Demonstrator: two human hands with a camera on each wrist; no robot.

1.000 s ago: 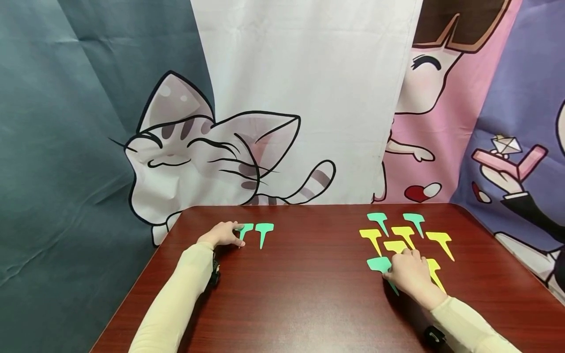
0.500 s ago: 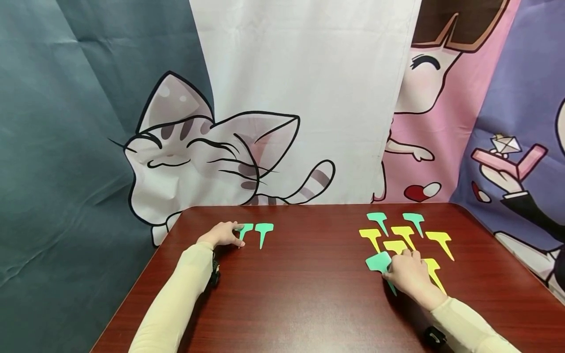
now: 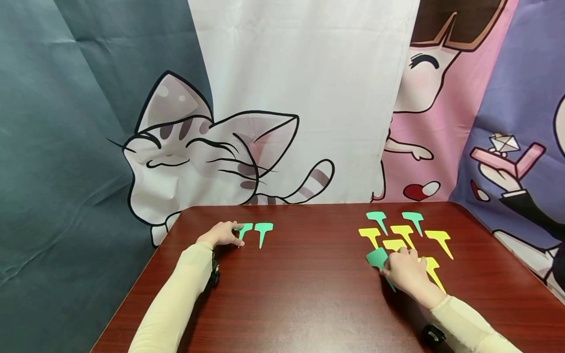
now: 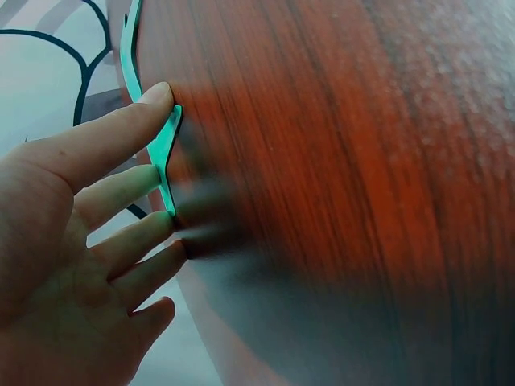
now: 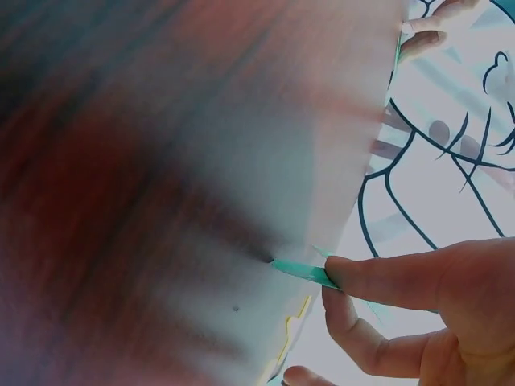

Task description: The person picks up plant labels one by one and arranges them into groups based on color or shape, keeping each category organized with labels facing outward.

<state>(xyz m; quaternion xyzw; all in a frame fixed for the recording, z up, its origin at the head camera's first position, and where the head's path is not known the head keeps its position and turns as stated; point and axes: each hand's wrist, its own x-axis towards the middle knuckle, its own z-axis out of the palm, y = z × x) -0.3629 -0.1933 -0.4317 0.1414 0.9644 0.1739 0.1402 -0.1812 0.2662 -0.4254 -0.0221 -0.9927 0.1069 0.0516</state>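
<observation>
With the right hand [image 3: 408, 271], pinching a green T-shaped plant label [image 3: 376, 257] between thumb and forefinger, tilted, with the stem toward the near edge; hard to tell whether resting on the wood at the tip. With the left hand [image 3: 224, 234], well apart from the right, holding a second green label [image 3: 247, 227] between thumb and fingertips, low over the far left part of the tabletop [image 3: 309, 294]. Lying just beside, to the right of that one: a third green label [image 3: 264, 227]. Spread near the right hand: a half-hidden yellow label [image 3: 393, 244] at the knuckles, a near yellow label [image 3: 431, 264] to the right, and three more yellow labels [image 3: 438, 236] beyond. Lying farthest back there: two green labels [image 3: 412, 216]. Hanging behind the tabletop: a cloth backdrop [image 3: 309, 73] printed with a cartoon cat [image 3: 167, 157]
</observation>
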